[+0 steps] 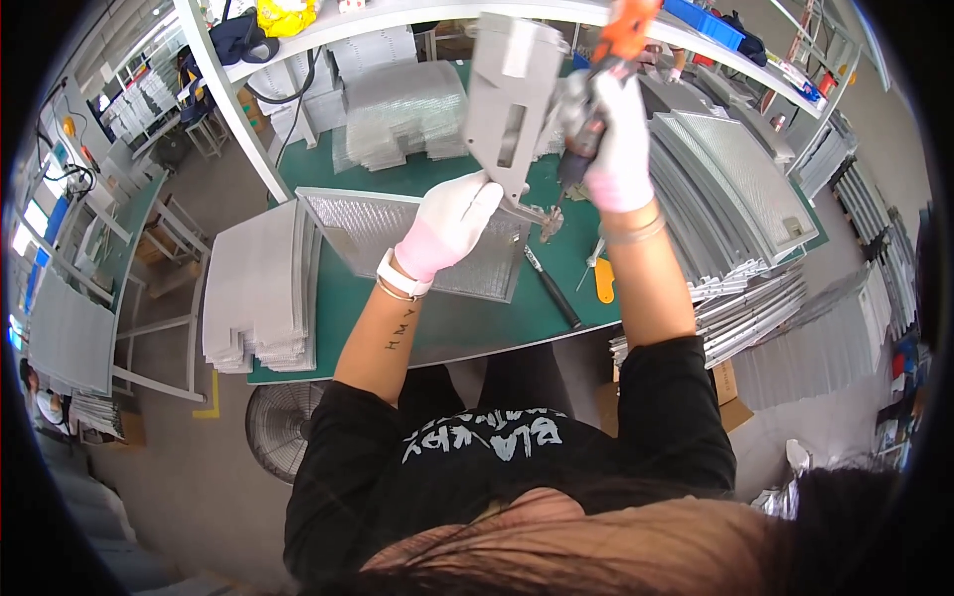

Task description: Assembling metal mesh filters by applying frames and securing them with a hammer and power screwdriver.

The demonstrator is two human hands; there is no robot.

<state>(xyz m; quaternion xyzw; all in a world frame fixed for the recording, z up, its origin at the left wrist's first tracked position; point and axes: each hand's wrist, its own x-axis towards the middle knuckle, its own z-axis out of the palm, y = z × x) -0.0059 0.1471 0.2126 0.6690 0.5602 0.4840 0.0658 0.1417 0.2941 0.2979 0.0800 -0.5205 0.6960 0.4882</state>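
Observation:
My left hand, in a white and pink glove, is closed on the lower end of a long grey slotted piece that stands up over the table. Just to its right, my right hand, gloved alike, is wrapped round an orange and black hand-held tool, smeared by motion. A small metal piece shows below the tool's tip. Beneath my left hand a grey framed mesh panel lies on the green table. A black-handled tool and a yellow tag-like piece lie to the right.
Stacked grey sheets stand at the table's left. More framed panels are piled on the right, and wrapped sheets lie at the back. A white shelf crosses above. A floor fan stands below the front edge.

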